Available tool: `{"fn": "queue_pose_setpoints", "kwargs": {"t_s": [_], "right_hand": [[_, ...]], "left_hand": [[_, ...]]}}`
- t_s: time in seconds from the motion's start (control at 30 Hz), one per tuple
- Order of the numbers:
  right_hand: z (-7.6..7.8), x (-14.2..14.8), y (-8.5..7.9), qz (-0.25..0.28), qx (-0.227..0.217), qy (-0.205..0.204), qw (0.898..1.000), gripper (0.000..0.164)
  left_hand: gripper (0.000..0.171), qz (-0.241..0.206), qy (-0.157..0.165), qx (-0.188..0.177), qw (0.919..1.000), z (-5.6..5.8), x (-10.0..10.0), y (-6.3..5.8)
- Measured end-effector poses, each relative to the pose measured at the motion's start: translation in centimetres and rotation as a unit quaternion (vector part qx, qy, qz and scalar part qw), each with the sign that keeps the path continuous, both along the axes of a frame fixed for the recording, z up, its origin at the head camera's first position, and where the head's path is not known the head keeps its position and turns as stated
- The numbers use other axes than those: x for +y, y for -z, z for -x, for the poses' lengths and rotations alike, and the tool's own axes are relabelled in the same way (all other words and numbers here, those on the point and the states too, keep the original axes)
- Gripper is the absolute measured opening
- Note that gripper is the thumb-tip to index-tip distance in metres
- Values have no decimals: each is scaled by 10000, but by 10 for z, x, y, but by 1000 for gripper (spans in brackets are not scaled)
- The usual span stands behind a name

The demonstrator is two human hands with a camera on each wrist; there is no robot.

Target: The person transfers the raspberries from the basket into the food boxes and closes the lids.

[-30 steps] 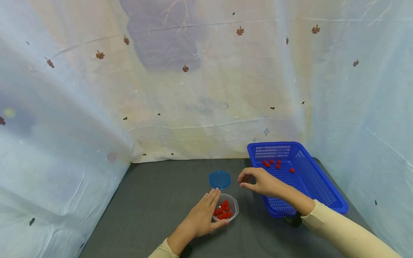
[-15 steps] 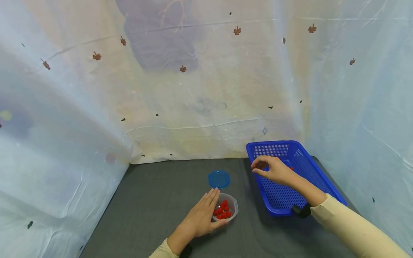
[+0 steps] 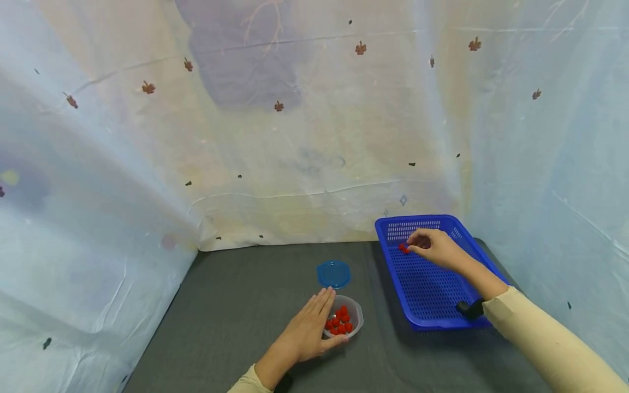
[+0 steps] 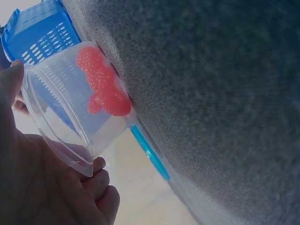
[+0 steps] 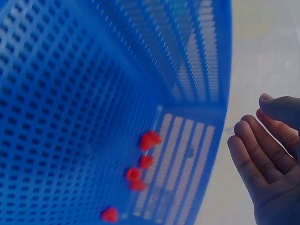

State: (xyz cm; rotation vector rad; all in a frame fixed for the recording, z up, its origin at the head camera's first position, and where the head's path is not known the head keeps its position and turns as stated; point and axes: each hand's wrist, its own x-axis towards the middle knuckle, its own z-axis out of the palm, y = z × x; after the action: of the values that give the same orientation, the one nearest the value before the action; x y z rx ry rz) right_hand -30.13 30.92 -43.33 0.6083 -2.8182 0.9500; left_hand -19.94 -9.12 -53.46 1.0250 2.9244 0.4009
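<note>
My left hand [image 3: 306,330] rests against a clear plastic container [image 3: 358,315], its fingers straight along the left side and its thumb on the near rim. Several raspberries [image 3: 341,328] lie in the bottom of that container, also seen through its wall in the left wrist view. My right hand [image 3: 437,250] hovers over the blue basket [image 3: 425,289], fingers loosely bent, thumb apart, nothing between them. In the right wrist view, several raspberries [image 5: 133,174] lie on the basket floor near its end wall; my hand partly hides them in the head view.
A round blue lid [image 3: 334,273] lies flat on the dark grey table cloth [image 3: 236,311], just beyond the container. Pale patterned sheets [image 3: 314,136] hang behind the table and at both sides. The basket stands at the table's right.
My right hand has moved right and away from me, from beside the basket to above its far part. My left hand stays at the container.
</note>
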Motion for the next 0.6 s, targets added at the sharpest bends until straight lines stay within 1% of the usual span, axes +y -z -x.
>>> {"fn": "queue_pose_setpoints", "kwargs": {"t_s": [0.2,0.37,0.6], "right_hand": [[10,18,8,-59,-96,361,9993,13],[17,32,11,-248,-106,597,9979,15],[25,46,18,-409,-323,1202,9914,20]], "left_hand": [[106,-30,26,-10,10000,0,0,1],[106,-59,0,-34,10000,1,0,2],[106,-41,-45,-109,9999,1,0,1]]}}
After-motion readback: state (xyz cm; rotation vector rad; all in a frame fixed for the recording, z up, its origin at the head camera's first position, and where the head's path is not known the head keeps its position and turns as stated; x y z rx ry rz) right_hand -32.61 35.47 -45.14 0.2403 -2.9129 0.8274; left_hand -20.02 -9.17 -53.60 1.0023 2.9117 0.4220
